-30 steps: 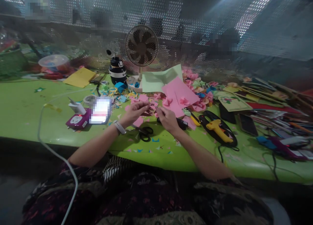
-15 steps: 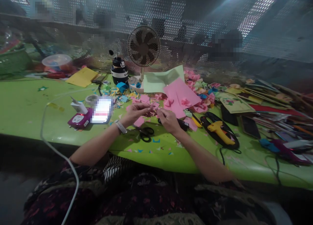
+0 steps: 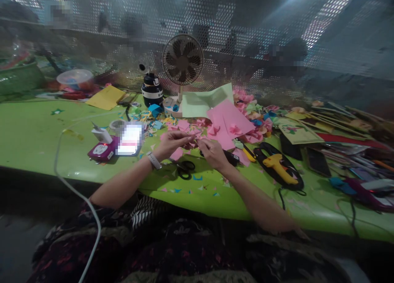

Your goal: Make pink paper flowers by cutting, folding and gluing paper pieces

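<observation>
Paper piece (image 3: 196, 135), small and seemingly pink, between the fingertips of both hands, raised in front of loose pink scraps (image 3: 184, 125) on the green table cover (image 3: 191, 203). Exact shape and folds too small to tell.

Left hand (image 3: 173, 143): thumb and forefinger brought nearly flat together, no gap to speak of, apparently pinching the far-left end. Right hand (image 3: 212, 152): fingers curled inward, thumb down against forefinger, apparently nipping the opposite end. Pads hidden; firmness of grip cannot be told.

Handling, by judgement: very light, thin, limp across the face but stiffer along any fold; not slippery when dry; easily creased, torn or crushed. Best taken at edges or corners, between thumb pad and fingertip, with little pressure and no pull across the middle.

Nearby: scissors (image 3: 181, 167) just below the hands, flat on the cover; larger pink sheets (image 3: 226, 114) beyond the right hand; yellow glue gun (image 3: 279, 168) farther right, on a black pad or tray.

Compared with one second ago: slightly smaller gap between the two sets of fingertips, and a pink edge now easier to make out. Whole view shifted a little, consistent with head movement. Scissors and glue gun unmoved on the cover.
</observation>
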### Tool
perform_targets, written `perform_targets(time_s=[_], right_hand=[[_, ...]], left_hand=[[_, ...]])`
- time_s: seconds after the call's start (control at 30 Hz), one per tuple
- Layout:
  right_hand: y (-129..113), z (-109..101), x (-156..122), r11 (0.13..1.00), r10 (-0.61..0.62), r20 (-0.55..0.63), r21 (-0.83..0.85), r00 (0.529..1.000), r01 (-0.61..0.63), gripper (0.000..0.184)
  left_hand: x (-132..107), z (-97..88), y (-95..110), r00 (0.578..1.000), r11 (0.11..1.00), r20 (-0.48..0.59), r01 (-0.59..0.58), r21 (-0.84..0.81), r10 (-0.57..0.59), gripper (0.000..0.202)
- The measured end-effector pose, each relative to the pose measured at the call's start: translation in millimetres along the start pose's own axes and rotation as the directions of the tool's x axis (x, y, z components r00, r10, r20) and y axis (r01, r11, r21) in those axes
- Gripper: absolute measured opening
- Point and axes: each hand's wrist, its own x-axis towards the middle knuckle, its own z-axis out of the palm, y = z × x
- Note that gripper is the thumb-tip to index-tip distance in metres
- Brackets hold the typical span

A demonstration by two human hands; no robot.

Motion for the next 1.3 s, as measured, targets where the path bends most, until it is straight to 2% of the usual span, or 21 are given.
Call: perform_targets(time_s=[0.27, 0.8, 1.07, 1.3], right_hand=[[-1.1, -1.5, -0.6, 1.000, 0.005, -0.011, 0.005, 1.000, -0.005, 0.044], [3.1, -0.4, 0.5, 1.000, 0.006, 0.016, -0.005, 1.000, -0.006, 0.044], [1.8, -0.1, 0.2, 1.000, -0.002, 0.057, -0.002, 0.998, 0.002, 0.039], [-1.6, -3.1, -1.7, 0.994, 0.070, 0.139, 0.077, 0.988, -0.081, 0.040]], left_hand=[[0.4, -0.2, -0.5, 0.999, 0.999, 0.011, -0.030, 0.017, 0.030, 0.039], [-1.9, 0.4, 1.4, 1.000, 1.000, -0.010, 0.006, 0.030, -0.006, 0.039], [-2.8, 2.4, 0.6, 1.000, 1.000, 0.006, 0.003, 0.000, -0.003, 0.039], [-2.5, 4.2, -0.2, 1.000, 0.999, -0.002, 0.001, -0.045, -0.001, 0.039]])
